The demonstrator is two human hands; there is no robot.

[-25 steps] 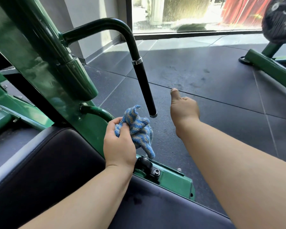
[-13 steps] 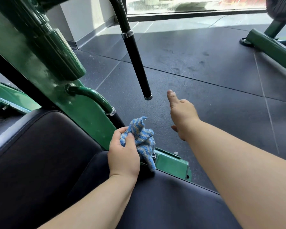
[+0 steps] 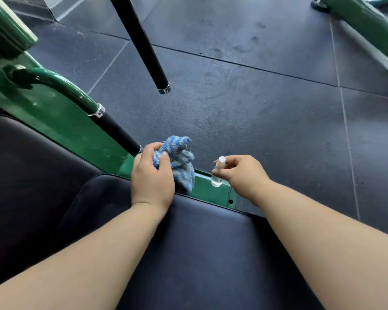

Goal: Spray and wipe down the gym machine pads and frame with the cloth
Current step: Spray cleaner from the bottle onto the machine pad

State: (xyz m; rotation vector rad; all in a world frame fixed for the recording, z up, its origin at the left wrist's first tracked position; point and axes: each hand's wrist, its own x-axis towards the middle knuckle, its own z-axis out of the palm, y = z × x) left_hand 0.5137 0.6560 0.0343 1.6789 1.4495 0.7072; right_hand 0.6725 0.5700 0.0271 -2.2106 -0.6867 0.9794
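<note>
Head view: the blue striped cloth is bunched in the left hand, fingers curled round it, at the far edge of the black seat pad. At 3 o'clock from it, the right hand pinches a small clear spray bottle by its neck, over the green frame. Spraying looks about to begin. The nozzle needs aiming at pad or frame and then pressing, with the cloth ready to follow. Half a second ago the right hand held nothing, thumb out over the floor. The bottle is new, and the view has tipped downward.
</note>
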